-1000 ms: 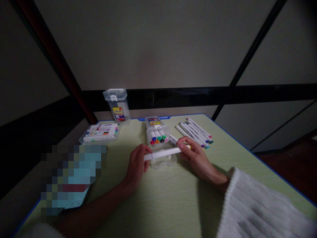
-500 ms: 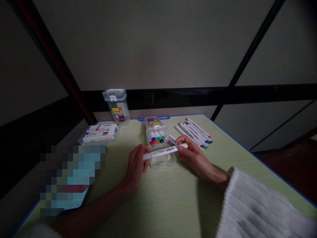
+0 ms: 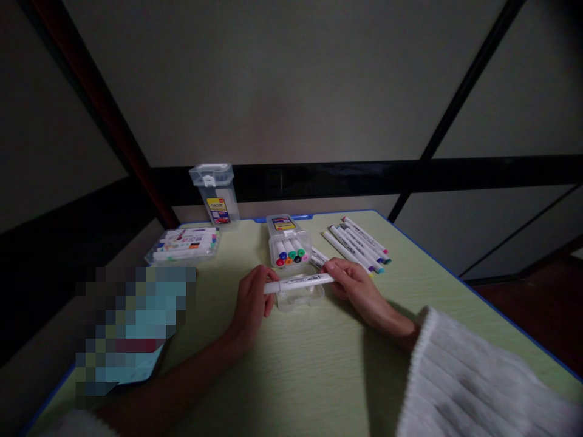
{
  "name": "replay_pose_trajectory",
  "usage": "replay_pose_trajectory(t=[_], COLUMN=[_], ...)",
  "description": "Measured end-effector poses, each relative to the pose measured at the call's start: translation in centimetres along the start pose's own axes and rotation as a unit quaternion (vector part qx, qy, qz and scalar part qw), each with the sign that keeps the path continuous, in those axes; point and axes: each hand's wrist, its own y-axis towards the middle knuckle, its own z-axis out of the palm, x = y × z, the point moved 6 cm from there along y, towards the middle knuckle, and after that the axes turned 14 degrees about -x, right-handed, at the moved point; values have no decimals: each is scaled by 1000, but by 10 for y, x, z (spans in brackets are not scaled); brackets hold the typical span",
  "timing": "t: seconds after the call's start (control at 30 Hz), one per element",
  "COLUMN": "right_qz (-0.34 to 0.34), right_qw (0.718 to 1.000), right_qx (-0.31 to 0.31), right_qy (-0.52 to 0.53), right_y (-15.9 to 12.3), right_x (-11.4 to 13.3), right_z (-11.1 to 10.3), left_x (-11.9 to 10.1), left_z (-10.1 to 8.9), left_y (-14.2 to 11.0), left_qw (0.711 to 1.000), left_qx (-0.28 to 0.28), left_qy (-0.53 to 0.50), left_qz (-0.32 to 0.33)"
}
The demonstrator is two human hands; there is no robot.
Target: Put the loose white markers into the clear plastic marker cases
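Observation:
A white marker is held nearly level between my two hands. My left hand grips its left end, and my right hand is closed around its right end, hiding the tip there. Beneath the marker lies the open clear lid of a plastic case. The case itself rests on its side just behind, its mouth facing me, with several markers showing coloured ends. Another white marker lies beside the case, partly covered by my right hand.
Several loose markers lie side by side at the right rear of the table. A clear upright case stands at the back left, behind a clear pack of markers. A blurred-out flat device lies at the left.
The fingers of my right hand have closed further over the marker's right end, covering the tip that showed before. My left hand stays in place.

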Motion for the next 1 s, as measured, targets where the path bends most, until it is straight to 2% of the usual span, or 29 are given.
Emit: replay_pose_trajectory(t=[0.57, 1.0], right_qz=[-93, -86], right_qw=[996, 996], right_qx=[-12, 12], right_qy=[14, 22], right_y=[-4, -2], right_x=[10, 6], right_z=[-1, -1], left_x=[5, 4], left_z=[-1, -1], left_y=[4, 3], left_qw=[1000, 1000], left_qx=[5, 0], left_qy=[1, -5], left_qz=[2, 3])
